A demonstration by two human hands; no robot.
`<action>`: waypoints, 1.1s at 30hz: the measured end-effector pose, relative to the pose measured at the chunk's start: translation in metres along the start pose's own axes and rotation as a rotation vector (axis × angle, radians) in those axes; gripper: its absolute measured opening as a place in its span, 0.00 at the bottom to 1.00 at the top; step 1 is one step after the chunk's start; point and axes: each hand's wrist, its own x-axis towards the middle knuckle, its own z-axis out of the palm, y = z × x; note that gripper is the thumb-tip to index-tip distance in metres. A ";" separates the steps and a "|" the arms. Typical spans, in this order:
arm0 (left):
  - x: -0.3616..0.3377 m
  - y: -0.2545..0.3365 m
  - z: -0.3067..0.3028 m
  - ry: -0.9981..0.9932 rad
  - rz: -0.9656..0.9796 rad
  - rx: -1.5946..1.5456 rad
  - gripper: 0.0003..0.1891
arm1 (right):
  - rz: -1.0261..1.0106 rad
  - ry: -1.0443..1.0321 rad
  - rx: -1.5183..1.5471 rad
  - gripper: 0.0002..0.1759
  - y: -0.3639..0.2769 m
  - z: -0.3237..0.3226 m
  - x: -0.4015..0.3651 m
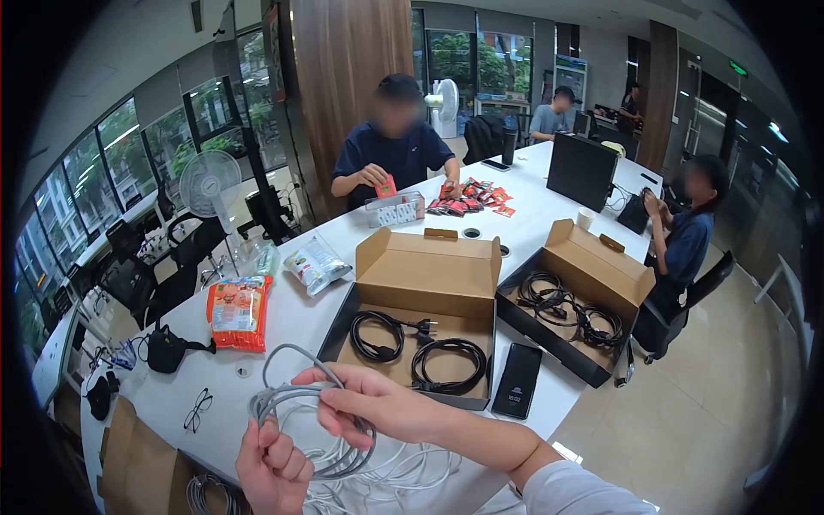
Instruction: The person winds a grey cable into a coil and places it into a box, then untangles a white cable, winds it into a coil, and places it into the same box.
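Observation:
A coiled grey cable [350, 466] is held up between my two hands, above the near part of the table. My left hand [275, 468] is closed on the left side of the coil, fingers curled. From the right, my right hand [369, 402] pinches the coil's upper strands, thumb on top. One loop of the cable arches up above the fingers. Beneath the hands lies a loose tangle of white cables [412, 468], partly covered by the hands and coil.
An open box [429, 296] holds coiled black power cords [451, 365]; another open box [601, 257] holds more. A phone [518, 380], glasses [197, 410], an orange snack bag [239, 313] and a cardboard box [142, 463] surround my hands. Across the table a person [395, 146] handles red packets [472, 197].

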 end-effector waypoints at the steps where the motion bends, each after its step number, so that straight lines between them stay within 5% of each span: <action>1: 0.002 -0.001 0.002 0.033 0.034 0.029 0.17 | -0.012 0.011 -0.111 0.17 0.001 0.001 -0.001; 6: 0.007 -0.007 0.005 0.014 0.305 0.518 0.19 | -0.151 0.147 -0.478 0.13 0.015 0.005 0.003; 10: 0.018 -0.023 0.010 0.263 0.626 0.943 0.20 | -0.337 0.243 -0.663 0.11 0.026 0.004 0.007; 13: 0.038 -0.020 -0.020 0.213 0.903 1.485 0.16 | -0.363 0.268 -0.854 0.11 0.017 0.011 0.003; 14: 0.041 -0.020 -0.023 0.311 0.816 1.582 0.10 | -0.365 0.280 -0.858 0.11 0.016 0.014 0.002; 17: 0.044 -0.015 -0.006 0.396 0.957 2.039 0.12 | -0.345 0.253 -0.867 0.11 0.017 0.011 0.004; 18: 0.041 -0.014 -0.007 0.410 0.864 2.086 0.15 | -0.344 0.254 -0.867 0.11 0.018 0.009 0.005; 25: 0.041 -0.003 0.004 0.260 1.138 2.096 0.14 | -0.245 0.193 -0.815 0.15 0.012 0.013 0.002; 28: 0.045 -0.004 -0.013 0.094 0.994 1.746 0.13 | -0.212 0.188 -0.774 0.15 0.010 0.012 0.001; 33: 0.045 -0.019 -0.027 0.184 0.881 1.508 0.09 | -0.249 0.235 -0.856 0.15 0.012 0.010 0.003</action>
